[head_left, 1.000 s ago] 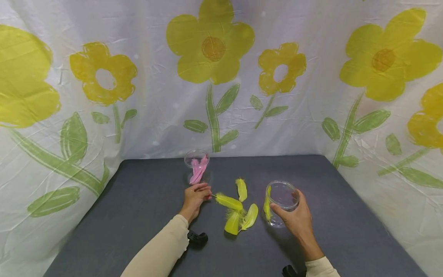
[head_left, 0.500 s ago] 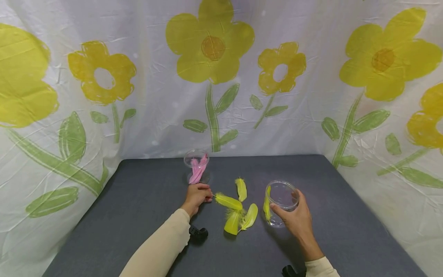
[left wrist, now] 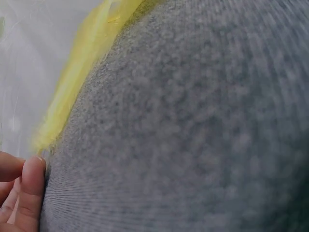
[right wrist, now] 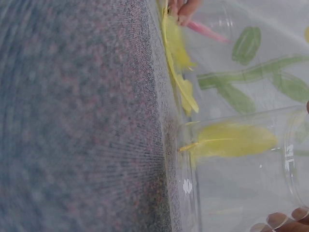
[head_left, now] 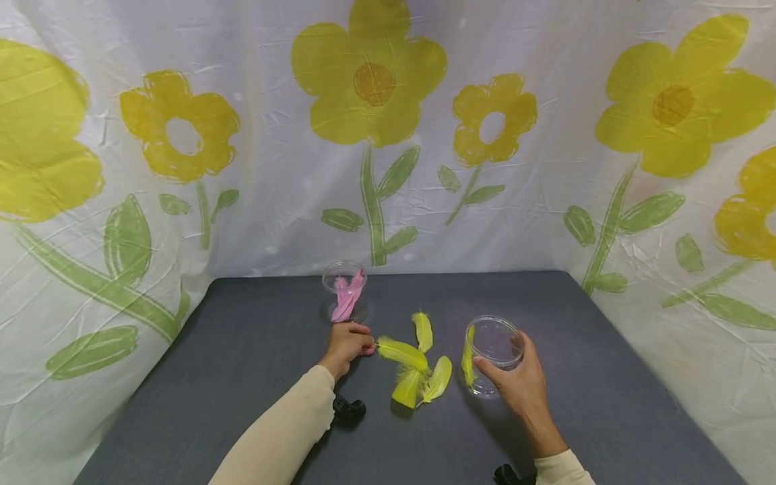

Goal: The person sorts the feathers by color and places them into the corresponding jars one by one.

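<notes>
My left hand (head_left: pixel 348 345) pinches the quill end of a yellow feather (head_left: pixel 401 353) between thumb and fingertips. In the left wrist view, the thumb and finger (left wrist: pixel 34 186) meet right at the base of that feather (left wrist: pixel 82 72), low over the cloth. Its far end overlaps other yellow feathers (head_left: pixel 436 378) lying loosely together, and one more yellow feather (head_left: pixel 422 331) lies behind them. On the right, my right hand (head_left: pixel 521 380) grips a clear plastic cup (head_left: pixel 494 327) from its right side. A single yellow feather (right wrist: pixel 236 140) stands inside against the cup's left wall.
A second clear cup (head_left: pixel 333 277) with pink feathers (head_left: pixel 348 296) stands behind my left hand. Black wrist mounts (head_left: pixel 348 409) sit under the forearms. A flower-printed curtain (head_left: pixel 267 168) surrounds the dark cloth-covered table (head_left: pixel 242 391).
My left hand has shifted slightly right, its fingers closer to the base of the feather. My right hand and its cup have stayed in place.
</notes>
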Demonstrator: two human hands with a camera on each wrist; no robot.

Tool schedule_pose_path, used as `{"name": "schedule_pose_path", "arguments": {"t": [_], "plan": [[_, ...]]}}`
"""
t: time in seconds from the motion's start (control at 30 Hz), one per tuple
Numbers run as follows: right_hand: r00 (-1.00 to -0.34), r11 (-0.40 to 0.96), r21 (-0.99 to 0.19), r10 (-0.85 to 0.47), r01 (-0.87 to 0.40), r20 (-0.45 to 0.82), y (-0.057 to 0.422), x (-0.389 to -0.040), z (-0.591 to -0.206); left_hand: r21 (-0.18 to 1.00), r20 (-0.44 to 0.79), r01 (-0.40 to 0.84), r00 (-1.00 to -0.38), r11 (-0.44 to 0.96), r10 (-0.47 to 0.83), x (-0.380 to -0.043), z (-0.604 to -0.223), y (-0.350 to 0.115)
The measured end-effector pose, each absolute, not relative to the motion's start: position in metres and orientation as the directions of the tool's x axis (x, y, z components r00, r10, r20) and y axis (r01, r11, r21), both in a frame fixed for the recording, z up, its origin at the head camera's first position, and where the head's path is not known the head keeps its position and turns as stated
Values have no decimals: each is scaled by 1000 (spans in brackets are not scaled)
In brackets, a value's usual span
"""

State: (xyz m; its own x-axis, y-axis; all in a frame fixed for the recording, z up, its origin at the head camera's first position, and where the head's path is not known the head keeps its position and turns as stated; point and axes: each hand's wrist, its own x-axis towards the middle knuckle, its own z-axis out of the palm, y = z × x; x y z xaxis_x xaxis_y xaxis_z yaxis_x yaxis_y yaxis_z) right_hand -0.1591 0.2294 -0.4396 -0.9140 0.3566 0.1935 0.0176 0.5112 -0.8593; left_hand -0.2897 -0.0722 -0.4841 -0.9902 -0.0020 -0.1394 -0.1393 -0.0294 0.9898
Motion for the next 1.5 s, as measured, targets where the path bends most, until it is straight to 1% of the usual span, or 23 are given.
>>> {"name": "schedule_pose_path", "arguments": {"t": [0.43, 0.57, 0.67, 0.87, 1.17, 1.3, 1.5], "plan": [[-915, 505, -863, 353, 9, 197, 229, -159, -439, 992, -101, -98, -994, -85, -30, -285, -485, -74], [-911, 504, -864, 357, 4, 204, 229, -160, -440, 992, -59, -56, -998, -109, -29, -284, -480, -73], [-908, 503, -864, 359, -4, 214, 229, -160, -441, 993, -20, -17, -999, -120, -26, -282, -472, -73], [-907, 515, -857, 357, -10, 225, 229, -160, -441, 990, 20, 20, -1000, -141, 0, -278, -454, -69], [-911, 512, -859, 355, 3, 209, 229, -159, -442, 980, 72, 59, -996, -189, 59, -267, -419, -48], [-911, 512, -859, 354, 2, 210, 229, -160, -442, 971, 134, 115, -988, -212, 80, -265, -407, -38], [-913, 512, -859, 348, -5, 212, 229, -159, -442, 950, 222, 199, -972, -241, 72, -263, -388, -15]]}}
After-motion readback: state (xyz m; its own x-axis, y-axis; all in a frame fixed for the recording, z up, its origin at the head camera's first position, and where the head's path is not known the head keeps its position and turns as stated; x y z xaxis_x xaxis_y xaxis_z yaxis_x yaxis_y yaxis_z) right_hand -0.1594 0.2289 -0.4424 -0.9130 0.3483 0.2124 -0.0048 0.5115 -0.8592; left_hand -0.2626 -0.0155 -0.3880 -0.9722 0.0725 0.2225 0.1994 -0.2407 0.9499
